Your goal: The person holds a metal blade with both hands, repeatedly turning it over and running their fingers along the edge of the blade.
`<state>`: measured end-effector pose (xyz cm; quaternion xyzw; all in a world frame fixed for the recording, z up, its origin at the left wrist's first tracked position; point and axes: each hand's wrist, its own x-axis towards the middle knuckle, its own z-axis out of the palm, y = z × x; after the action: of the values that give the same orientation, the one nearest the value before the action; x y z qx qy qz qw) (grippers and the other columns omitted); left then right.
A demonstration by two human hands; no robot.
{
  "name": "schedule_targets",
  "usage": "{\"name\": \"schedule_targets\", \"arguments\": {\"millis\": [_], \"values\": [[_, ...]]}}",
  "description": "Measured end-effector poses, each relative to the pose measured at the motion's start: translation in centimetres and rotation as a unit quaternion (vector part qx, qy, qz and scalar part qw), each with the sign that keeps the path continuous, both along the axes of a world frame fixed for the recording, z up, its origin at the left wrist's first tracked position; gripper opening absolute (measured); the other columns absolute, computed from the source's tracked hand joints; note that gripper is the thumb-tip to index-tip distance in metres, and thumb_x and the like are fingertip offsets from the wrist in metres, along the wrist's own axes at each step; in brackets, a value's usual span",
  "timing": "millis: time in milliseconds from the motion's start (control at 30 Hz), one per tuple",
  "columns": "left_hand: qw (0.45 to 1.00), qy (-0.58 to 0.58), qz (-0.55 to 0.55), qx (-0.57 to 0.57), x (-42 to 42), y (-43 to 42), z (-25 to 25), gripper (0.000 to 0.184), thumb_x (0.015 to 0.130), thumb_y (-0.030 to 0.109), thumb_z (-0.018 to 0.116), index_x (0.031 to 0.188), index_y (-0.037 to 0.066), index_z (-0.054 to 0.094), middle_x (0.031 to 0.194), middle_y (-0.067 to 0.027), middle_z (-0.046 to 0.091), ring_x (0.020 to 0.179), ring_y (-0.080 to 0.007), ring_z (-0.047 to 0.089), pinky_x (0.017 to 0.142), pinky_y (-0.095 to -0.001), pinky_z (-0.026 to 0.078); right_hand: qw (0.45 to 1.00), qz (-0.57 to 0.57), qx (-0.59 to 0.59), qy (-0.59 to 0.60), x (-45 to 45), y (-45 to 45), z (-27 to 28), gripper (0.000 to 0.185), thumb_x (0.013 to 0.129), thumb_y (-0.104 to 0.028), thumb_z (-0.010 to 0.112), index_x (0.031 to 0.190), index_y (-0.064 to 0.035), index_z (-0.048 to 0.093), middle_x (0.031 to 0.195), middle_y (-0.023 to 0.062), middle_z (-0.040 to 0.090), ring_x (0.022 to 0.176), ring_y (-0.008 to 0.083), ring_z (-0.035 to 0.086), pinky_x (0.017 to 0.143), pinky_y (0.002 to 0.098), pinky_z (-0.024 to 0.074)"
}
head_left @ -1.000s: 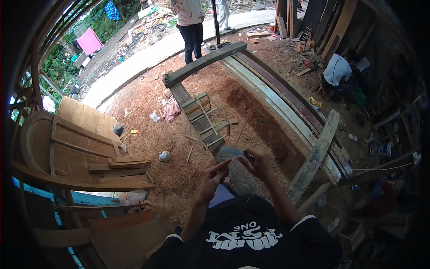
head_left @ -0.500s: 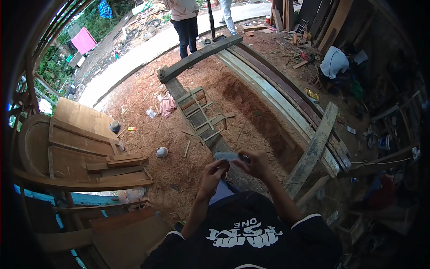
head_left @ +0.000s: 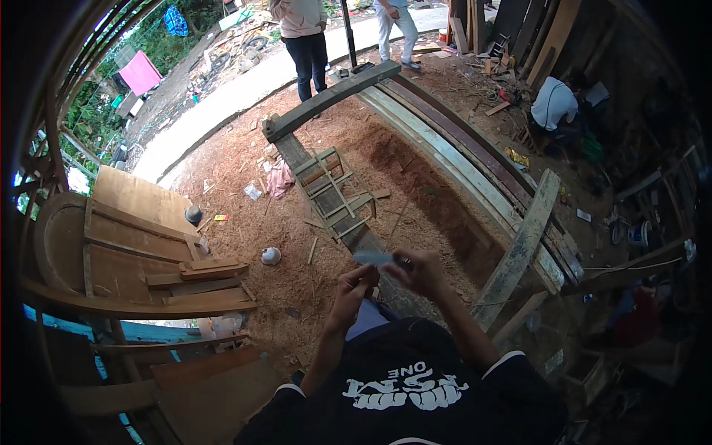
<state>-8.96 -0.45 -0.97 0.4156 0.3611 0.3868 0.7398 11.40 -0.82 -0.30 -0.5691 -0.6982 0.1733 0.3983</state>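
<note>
My right hand (head_left: 421,271) is closed round the dark end of a flat, pale grey-blue, blade-like tool (head_left: 373,257). Its pale part points left, across the top of my left hand (head_left: 354,288). That left hand is in a pinch just below the tool, fingertips together. What it pinches is too small and dark to make out. Both hands are close together in front of my body, above the near end of a long wooden plank (head_left: 363,241). Beyond them, a small frame of thin wooden slats (head_left: 343,200) lies on the plank.
Long boards (head_left: 460,167) run along the right, with a heavy beam (head_left: 519,252) across them. A wooden panel (head_left: 137,204) leans at left. Wood shavings (head_left: 297,259) cover the ground. Two people stand at the far end; a person in a white shirt (head_left: 552,104) crouches at right.
The person at the far end in light trousers has come further into view. My hands have barely moved; the pale tool is tilted slightly differently, and the view has shifted a little.
</note>
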Motion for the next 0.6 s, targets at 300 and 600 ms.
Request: {"name": "schedule_targets", "arguments": {"millis": [300, 600], "values": [[1.0, 0.004, -0.003, 0.006, -0.2, -0.2, 0.3, 0.035, 0.099, 0.003, 0.053, 0.133, 0.006, 0.061, 0.084, 0.0051, 0.057, 0.062, -0.0001, 0.039, 0.055, -0.0188, 0.031, 1.0, 0.019, 0.001, 0.001, -0.4, -0.4, 0.7, 0.033, 0.083, -0.043, 0.075, 0.084, -0.0113, 0.068, 0.056, 0.0075, 0.06, 0.05, 0.0209, 0.064, 0.047, 0.0322, 0.0462], [0.999, 0.036, 0.001, 0.01, -0.8, 0.5, 0.8, 0.033, 0.098, 0.004, 0.054, 0.13, 0.006, 0.063, 0.081, 0.0065, 0.057, 0.06, 0.0007, 0.038, 0.053, -0.0177, 0.03, 0.999, -0.023, 0.024, 0.032, -0.1, 0.5, -0.4, 0.034, 0.082, -0.044, 0.077, 0.079, -0.0124, 0.066, 0.055, 0.005, 0.062, 0.045, 0.0165, 0.061, 0.043, 0.0316, 0.0448]]}}
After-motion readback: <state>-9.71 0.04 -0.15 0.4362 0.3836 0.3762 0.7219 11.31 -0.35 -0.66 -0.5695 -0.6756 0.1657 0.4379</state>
